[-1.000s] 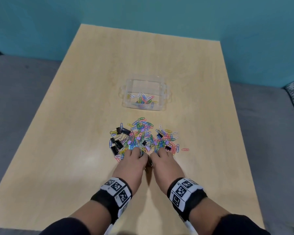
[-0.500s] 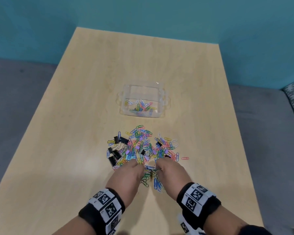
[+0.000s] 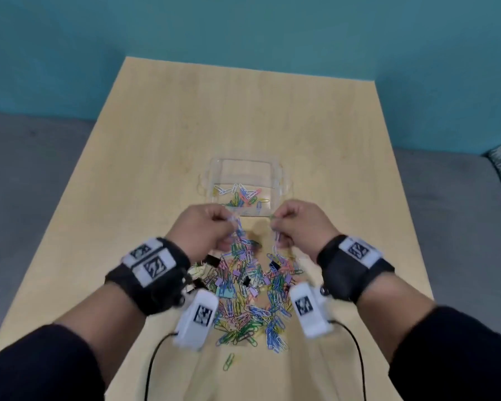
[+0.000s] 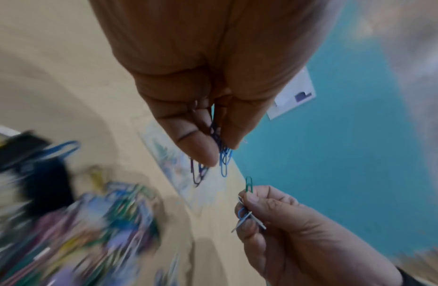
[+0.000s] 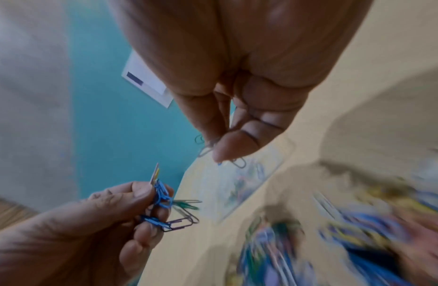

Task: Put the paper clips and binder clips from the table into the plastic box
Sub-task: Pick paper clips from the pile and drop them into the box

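A clear plastic box (image 3: pixel 277 180) stands mid-table with several coloured paper clips inside. A heap of paper clips (image 3: pixel 252 296) and black binder clips (image 3: pixel 274 266) lies on the table in front of it. My left hand (image 3: pixel 206 227) is raised just short of the box's near left corner and pinches a bunch of blue paper clips (image 4: pixel 222 154). My right hand (image 3: pixel 295 224) is raised at the near right corner and pinches a few paper clips (image 5: pixel 237 162). Both hands hang above the far end of the heap.
One green paper clip (image 3: pixel 229 361) lies apart, nearer me than the heap. The wooden table (image 3: pixel 156 140) meets a teal wall at its far edge, with grey seating on both sides. Wrist camera cables (image 3: pixel 156 357) trail near the table's front.
Both hands have lifted off the near edge of the heap with clips pinched in them and have moved forward and apart toward the box. The heap has spread toward me.
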Available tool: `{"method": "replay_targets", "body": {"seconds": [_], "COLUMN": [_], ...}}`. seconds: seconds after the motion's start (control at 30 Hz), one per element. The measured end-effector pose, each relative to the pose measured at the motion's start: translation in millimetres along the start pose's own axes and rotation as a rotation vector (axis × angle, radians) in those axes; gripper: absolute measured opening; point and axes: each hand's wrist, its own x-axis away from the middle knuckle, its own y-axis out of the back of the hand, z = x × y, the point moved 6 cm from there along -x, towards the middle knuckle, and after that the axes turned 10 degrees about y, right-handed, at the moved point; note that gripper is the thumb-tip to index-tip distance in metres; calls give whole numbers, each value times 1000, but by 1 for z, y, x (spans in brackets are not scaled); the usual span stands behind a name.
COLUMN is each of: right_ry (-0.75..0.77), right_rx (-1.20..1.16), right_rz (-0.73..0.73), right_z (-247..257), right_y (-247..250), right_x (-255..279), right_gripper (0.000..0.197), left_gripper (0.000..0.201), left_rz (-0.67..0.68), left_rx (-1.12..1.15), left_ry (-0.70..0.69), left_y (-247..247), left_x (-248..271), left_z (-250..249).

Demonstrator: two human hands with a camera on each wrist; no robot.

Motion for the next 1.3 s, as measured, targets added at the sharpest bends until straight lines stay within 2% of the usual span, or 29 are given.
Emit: {"method": "replay_targets", "body": {"seconds": [0.13, 0.27, 0.4, 0.47, 0.53, 0.6, 0.67, 0.73, 0.8, 0.9, 1.03, 1.17, 1.23, 1.3], "right_ry": [11, 21, 21, 44, 96, 147, 158, 156, 149, 157, 218, 216, 203, 181], "right_rx": [5, 92, 155, 270, 445, 546, 626, 710, 761, 832, 905, 912, 917, 925], "right_rz": [-97, -126, -87, -63, -62, -57, -16, 18, 44, 88, 102, 84, 102, 119], "right_z": [22, 32, 34, 33, 30, 20, 2, -21, -40, -52, -52, -55, -57, -59], "right_y": [2, 0, -6, -2, 8, 15, 17, 16, 14, 10, 7, 12, 12, 13], "right_x": [-47, -70, -73, -66, -49, -25, 0, 16, 28, 42, 57, 64, 64, 60], "right_gripper": [21, 19, 5, 16, 25, 24, 24, 26, 27, 26, 23, 24, 28, 34], "left_gripper": [13, 6, 5, 14, 12, 13, 15, 21, 29, 38, 52, 51, 45, 44], "left_rz": [-67, -101, -90, -121, -181, -227, -248, -223, -163, -191, -135, -150, -119, -85], "left_rx": [160, 179, 185, 221, 206, 70, -350, -810, -994, -1135, -1319, -1277, -1276, -1275], "left_ry": [26, 32, 23, 0, -34, -44, -99, -237, -372, -444, -517, -507, -518, -473], "left_y": [12, 19, 19, 27, 38, 42, 31, 4, -23, -45, -67, -61, -64, -67], "left_x": [-39, -59, -66, -61, -47, -31, -18, -13, -20, -38, -44, -42, -38, -35], "left_z": [-30, -42, -45, -43, -36, -20, 0, 16, 26, 29, 36, 38, 40, 42]}}
